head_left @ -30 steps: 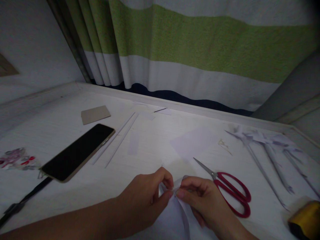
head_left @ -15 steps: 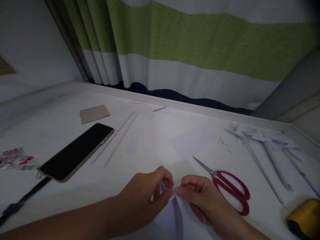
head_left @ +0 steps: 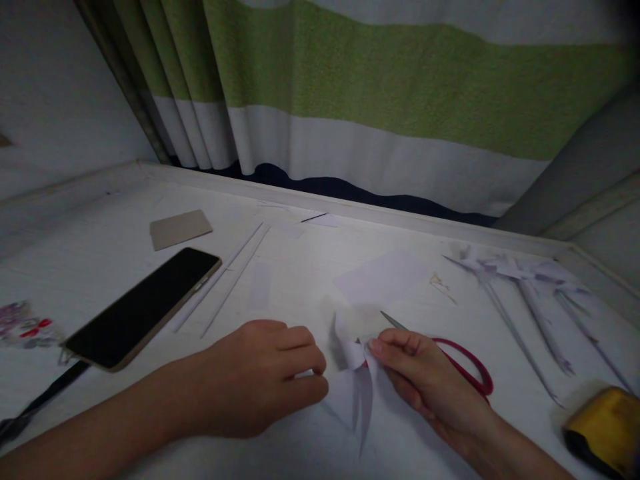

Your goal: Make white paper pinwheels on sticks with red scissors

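Observation:
A white paper pinwheel (head_left: 354, 377) with curled-in vanes hangs at the near middle of the table, a small red patch showing by its centre. My right hand (head_left: 417, 367) pinches it there between thumb and fingers. Just to its left, my left hand (head_left: 273, 379) is apart from the paper, thumb and index fingertips together; whether anything small is between them is hidden. Partly behind my right hand lie the red-handled scissors (head_left: 473, 363), their blade tip pointing up and left.
Left of the hands lie a black-screened phone (head_left: 145, 307), thin white paper sticks (head_left: 235, 280) and a grey-brown card (head_left: 181, 230). Beyond is a paper sheet (head_left: 383, 277). Several rolled paper sticks with papers (head_left: 520, 267) lie right, near a yellow-and-black object (head_left: 605, 430).
My left hand has let go of the paper's centre and moved left. My right hand keeps its pinch, and the pinwheel's vanes show more openly. The view has shifted slightly.

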Tool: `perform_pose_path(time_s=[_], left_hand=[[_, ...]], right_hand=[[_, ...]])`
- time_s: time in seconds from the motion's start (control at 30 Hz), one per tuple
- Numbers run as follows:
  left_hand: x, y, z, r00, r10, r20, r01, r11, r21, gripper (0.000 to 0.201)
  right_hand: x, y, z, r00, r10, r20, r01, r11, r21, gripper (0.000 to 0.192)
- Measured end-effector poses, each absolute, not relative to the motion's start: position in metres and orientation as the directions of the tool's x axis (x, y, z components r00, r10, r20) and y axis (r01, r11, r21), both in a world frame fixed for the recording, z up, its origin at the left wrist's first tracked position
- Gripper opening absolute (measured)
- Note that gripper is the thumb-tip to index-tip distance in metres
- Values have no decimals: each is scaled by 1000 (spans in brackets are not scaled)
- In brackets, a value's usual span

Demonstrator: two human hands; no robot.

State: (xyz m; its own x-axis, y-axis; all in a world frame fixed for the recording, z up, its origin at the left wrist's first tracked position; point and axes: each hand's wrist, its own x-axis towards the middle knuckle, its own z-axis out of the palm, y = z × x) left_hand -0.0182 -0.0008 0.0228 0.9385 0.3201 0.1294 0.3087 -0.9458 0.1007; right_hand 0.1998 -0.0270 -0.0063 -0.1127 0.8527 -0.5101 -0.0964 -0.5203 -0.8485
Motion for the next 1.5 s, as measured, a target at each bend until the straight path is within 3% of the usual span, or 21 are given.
perform_pose_path(time_s=[0.1, 0.33, 0.57, 0.87, 1.07, 1.23, 1.5], left_hand=[[-16, -2, 24, 947, 283, 153, 283, -959, 22, 19], [-10, -8, 17, 956, 220, 195, 231, -972, -38, 34], [-6, -8, 0, 924, 270, 271, 308, -945, -108, 26], [3, -27, -9, 956, 165, 242, 144, -984, 105, 25], [5, -25, -11, 941, 209, 266, 174, -973, 151, 25], [3, -13, -8, 926, 337, 168, 303, -932, 199, 21], [-3, -5, 0, 801, 599, -18, 470, -609, 638, 21]], right_hand=[[202, -25, -5, -106, 853, -511, -66, -518, -853, 23], [201, -25, -5, -131, 845, -518, -36, -527, -849, 26], [204, -25, -10, -147, 855, -498, -94, -513, -853, 24], [197, -29, -14, -166, 859, -484, -196, -510, -837, 26], [196, -33, -14, -167, 858, -485, -200, -511, -836, 24], [198, -30, -16, -191, 855, -482, -192, -514, -836, 24], [198, -30, -15, -187, 843, -504, -179, -533, -827, 23]])
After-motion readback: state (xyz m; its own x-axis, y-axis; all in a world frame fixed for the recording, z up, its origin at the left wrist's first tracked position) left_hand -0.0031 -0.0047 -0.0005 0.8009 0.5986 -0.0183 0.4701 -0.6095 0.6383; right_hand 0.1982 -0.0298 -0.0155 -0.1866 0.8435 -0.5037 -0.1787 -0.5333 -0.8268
